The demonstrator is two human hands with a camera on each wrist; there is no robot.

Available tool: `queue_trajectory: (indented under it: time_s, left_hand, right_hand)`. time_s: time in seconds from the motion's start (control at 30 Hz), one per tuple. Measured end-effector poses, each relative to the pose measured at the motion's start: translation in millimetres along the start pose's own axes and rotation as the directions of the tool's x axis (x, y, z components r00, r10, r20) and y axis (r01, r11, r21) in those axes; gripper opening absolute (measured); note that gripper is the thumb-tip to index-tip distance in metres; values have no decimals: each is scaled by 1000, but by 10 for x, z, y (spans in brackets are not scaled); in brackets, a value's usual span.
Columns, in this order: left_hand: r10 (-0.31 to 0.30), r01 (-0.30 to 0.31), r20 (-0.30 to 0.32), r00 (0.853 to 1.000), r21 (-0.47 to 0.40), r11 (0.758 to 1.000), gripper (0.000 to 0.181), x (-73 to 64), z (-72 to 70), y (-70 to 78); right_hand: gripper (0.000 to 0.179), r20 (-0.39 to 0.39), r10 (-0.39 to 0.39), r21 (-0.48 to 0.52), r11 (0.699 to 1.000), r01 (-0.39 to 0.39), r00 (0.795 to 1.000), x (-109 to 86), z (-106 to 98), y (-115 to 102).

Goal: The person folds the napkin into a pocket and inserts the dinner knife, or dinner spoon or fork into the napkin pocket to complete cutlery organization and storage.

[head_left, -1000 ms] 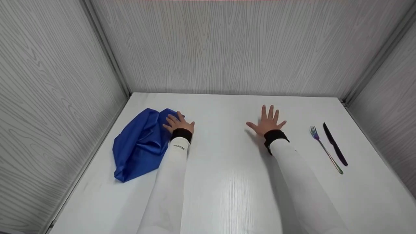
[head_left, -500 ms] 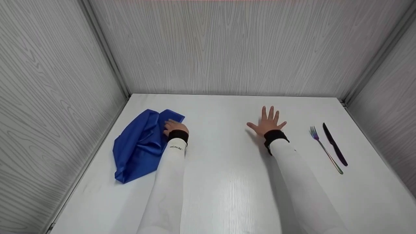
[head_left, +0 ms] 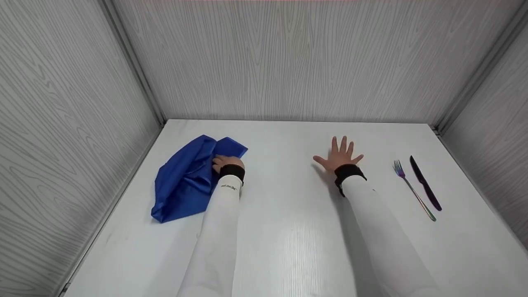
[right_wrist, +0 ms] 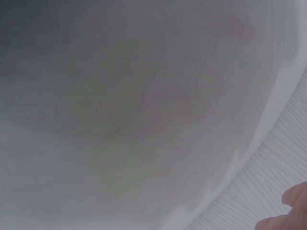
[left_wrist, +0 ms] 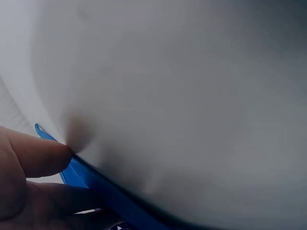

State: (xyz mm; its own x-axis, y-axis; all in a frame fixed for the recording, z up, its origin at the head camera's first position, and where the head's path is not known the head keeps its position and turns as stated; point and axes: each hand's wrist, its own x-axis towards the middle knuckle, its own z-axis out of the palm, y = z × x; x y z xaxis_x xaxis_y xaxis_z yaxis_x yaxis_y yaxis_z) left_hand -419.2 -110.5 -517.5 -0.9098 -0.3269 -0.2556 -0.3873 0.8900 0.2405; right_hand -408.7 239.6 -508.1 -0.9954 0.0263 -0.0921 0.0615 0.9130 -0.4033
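Observation:
A crumpled blue cloth (head_left: 183,187) lies on the left half of the white table, its folds bunched up. My left hand (head_left: 229,162) grips the cloth's right side with curled fingers. In the left wrist view the thumb (left_wrist: 41,155) sits at the near edge of the blue cloth (left_wrist: 103,191), the other fingers beneath; the lower fingertips are partly hidden. Right of the middle, my right hand (head_left: 339,159) is spread palm down over the table, holding nothing. Only its fingertips (right_wrist: 293,206) show in the right wrist view.
To the right of my right hand lie a fork (head_left: 417,196) with iridescent tines and a dark knife (head_left: 427,187), side by side. Grey wood-grain panels (head_left: 264,62) wall in the table (head_left: 284,231) at the back and both sides.
My left hand has gone from spread fingers on the cloth to curled fingers gripping it. Hand and cloth have shifted a little to the right. The right hand stays in place.

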Motion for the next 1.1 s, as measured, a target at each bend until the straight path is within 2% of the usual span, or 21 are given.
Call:
queue_trajectory:
  time_s: [0.13,0.2,0.3,0.4,0.5,0.57,0.63,0.7,0.77,0.8,0.83,0.87,0.9,0.97,1.0,1.03,1.07,1.1]
  left_hand:
    - [21,-19,40,999,-50,999,57,-51,47,208]
    - [59,-58,53,997,-21,998,59,-92,77,326]
    - [147,-149,62,987,33,988,62,-197,122,493]
    - [258,-262,60,964,64,963,64,-357,144,630]
    - [378,-383,77,923,84,920,64,-521,143,734]
    - [455,-462,90,886,71,884,63,-609,132,788]
    - [528,-536,117,841,46,843,63,-667,120,835]
    - [595,-599,134,792,-16,801,62,-701,106,875]
    - [655,-646,122,745,-111,755,59,-706,96,915]
    - [677,-659,103,729,-162,734,57,-700,92,931]
    - [691,-667,66,720,-211,715,53,-686,92,944]
    - [695,-669,12,719,-256,697,49,-667,91,955]
    - [684,-666,-54,728,-296,685,44,-647,91,962]
    - [606,-630,-187,773,-336,700,36,-608,80,952]
    - [555,-604,-239,797,-343,719,33,-591,72,938]
    - [502,-569,-270,822,-340,749,31,-573,63,918]
    - [452,-525,-276,848,-328,785,31,-563,52,891]
    - [410,-473,-250,877,-307,826,36,-552,48,860]
  right_hand:
    - [112,16,5,3,1000,-5,1000,-15,-22,-56]
    - [111,24,6,-3,1000,-6,1000,2,-21,-72]
    - [111,31,0,-28,1000,0,1000,51,18,-96]
    - [110,41,-21,-54,998,23,999,83,90,-154]
    - [110,75,-63,-68,995,68,995,71,156,-268]
    - [110,105,-114,-78,989,122,988,49,195,-357]
    - [107,131,-178,-89,978,190,975,13,213,-454]
    - [98,146,-246,-102,960,262,958,-16,231,-527]
    - [86,155,-299,-81,946,313,942,-43,239,-582]
    - [79,157,-317,-73,941,331,936,-56,238,-598]
    - [73,157,-328,-65,938,341,932,-67,233,-608]
    - [66,156,-333,-57,937,345,930,-78,224,-611]
    - [60,156,-332,-48,938,343,930,-91,206,-614]
    - [49,154,-317,-54,943,328,936,-109,163,-599]
    - [43,150,-309,-62,945,321,939,-117,137,-590]
    - [39,144,-302,-71,947,315,942,-123,113,-580]
    - [35,139,-297,-80,947,310,945,-127,93,-571]
    - [31,132,-293,-88,948,305,947,-130,75,-562]
